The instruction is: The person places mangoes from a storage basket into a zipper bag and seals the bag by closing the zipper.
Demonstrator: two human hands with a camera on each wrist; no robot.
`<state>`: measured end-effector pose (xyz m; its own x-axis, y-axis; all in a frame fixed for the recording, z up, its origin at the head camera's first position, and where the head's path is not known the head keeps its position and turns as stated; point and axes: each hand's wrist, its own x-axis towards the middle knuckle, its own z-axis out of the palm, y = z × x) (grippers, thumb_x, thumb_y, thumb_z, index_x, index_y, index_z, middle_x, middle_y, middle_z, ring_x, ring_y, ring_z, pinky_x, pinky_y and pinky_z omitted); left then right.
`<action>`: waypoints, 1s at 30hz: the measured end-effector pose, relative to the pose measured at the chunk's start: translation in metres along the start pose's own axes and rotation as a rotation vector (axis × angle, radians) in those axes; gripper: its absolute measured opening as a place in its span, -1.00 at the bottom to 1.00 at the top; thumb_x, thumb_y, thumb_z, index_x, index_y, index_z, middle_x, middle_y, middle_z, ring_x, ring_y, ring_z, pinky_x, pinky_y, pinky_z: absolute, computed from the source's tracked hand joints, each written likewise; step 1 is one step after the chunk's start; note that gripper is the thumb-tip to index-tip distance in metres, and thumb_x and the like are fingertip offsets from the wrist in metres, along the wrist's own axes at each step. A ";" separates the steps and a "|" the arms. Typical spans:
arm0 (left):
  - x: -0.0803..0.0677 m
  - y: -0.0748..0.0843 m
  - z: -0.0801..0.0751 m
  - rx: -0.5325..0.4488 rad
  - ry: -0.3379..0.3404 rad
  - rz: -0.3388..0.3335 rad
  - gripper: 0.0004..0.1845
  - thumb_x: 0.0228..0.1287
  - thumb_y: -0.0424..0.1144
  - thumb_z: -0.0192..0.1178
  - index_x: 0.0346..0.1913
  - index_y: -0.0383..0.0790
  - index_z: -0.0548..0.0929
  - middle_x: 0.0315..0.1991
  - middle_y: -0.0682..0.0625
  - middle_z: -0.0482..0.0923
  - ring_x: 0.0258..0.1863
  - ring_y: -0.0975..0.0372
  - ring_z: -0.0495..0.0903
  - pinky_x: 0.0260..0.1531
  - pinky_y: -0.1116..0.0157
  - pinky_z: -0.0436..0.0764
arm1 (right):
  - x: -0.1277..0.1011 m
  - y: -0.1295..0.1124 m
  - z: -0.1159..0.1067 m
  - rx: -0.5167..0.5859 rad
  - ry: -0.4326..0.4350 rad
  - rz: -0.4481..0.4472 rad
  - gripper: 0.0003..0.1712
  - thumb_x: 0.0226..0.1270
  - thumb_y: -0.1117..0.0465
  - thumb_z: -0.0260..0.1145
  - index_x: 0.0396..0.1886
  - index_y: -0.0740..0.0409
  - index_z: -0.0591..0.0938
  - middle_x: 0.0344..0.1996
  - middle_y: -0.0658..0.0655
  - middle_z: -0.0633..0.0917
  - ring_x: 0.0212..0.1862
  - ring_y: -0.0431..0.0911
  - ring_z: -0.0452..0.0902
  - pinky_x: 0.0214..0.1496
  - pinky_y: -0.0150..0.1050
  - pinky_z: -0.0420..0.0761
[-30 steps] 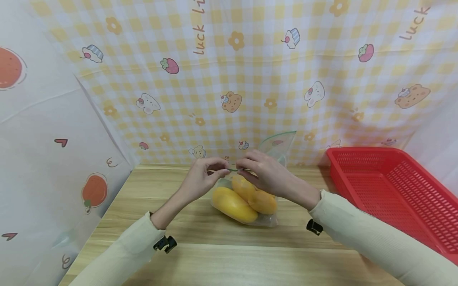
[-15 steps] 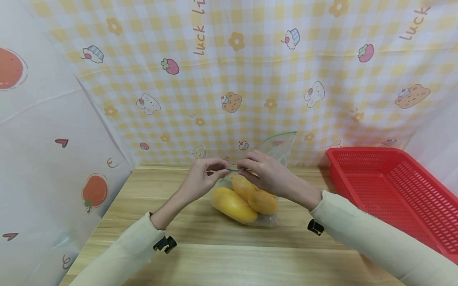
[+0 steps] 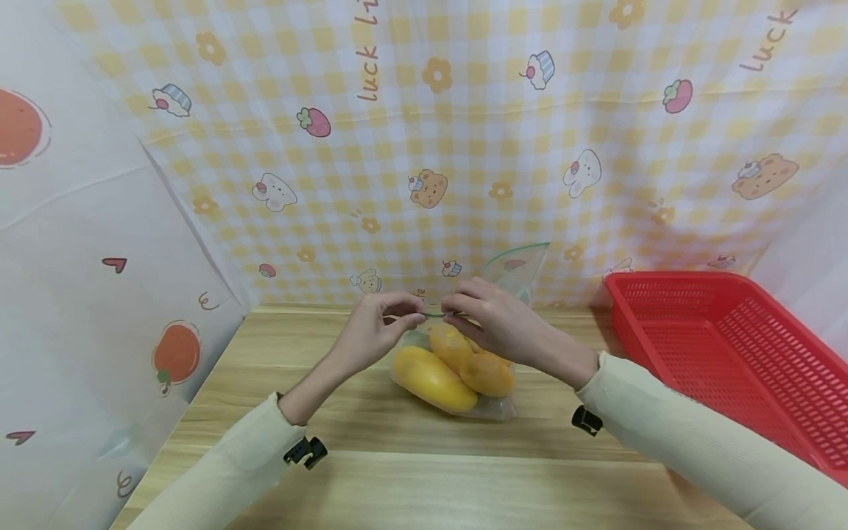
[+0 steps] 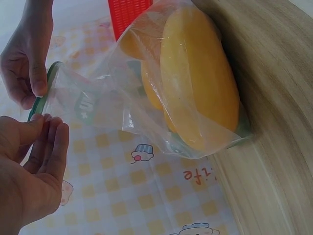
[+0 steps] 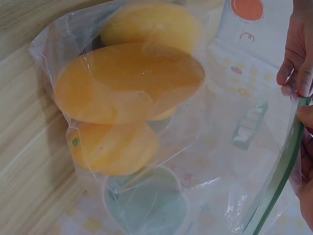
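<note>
A clear zip bag holding three yellow-orange mangoes rests on the wooden table. Its green zip strip is held up above the fruit. My left hand pinches the strip's left part. My right hand pinches it just to the right, fingertips almost meeting the left hand's. A free corner of the bag sticks up behind the right hand.
A red perforated plastic basket stands on the table at the right. A checked yellow cartoon cloth hangs behind, and a white printed sheet closes off the left side.
The right forearm has shifted very slightly to the right. Both hands keep pinching the zip strip, and the bag has not visibly moved.
</note>
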<state>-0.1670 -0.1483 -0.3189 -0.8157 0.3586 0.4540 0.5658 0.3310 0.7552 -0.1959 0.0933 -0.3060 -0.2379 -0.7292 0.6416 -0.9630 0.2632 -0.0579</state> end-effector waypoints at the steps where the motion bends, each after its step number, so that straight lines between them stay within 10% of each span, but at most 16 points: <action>1: 0.000 0.000 0.000 -0.001 0.000 0.000 -0.94 0.37 -0.45 0.32 -0.19 -0.26 0.75 -0.24 -0.04 0.75 -0.27 0.05 0.72 -0.24 0.20 0.75 | 0.000 0.000 0.000 -0.001 -0.001 0.000 -0.82 0.27 0.40 0.49 -0.17 0.23 0.69 -0.26 0.06 0.64 -0.24 -0.07 0.53 -0.24 -0.25 0.60; 30: 0.000 0.000 0.000 0.007 0.003 -0.002 -0.93 0.36 -0.46 0.32 -0.18 -0.27 0.75 -0.22 -0.02 0.75 -0.29 0.21 0.71 -0.26 0.27 0.75 | -0.005 0.004 0.000 -0.023 0.010 -0.015 -0.79 0.21 0.43 0.52 -0.19 0.21 0.69 -0.25 0.06 0.66 -0.25 -0.07 0.54 -0.27 -0.24 0.60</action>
<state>-0.1673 -0.1482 -0.3192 -0.8173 0.3555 0.4535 0.5647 0.3378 0.7530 -0.1988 0.0977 -0.3097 -0.2219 -0.7269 0.6499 -0.9633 0.2665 -0.0308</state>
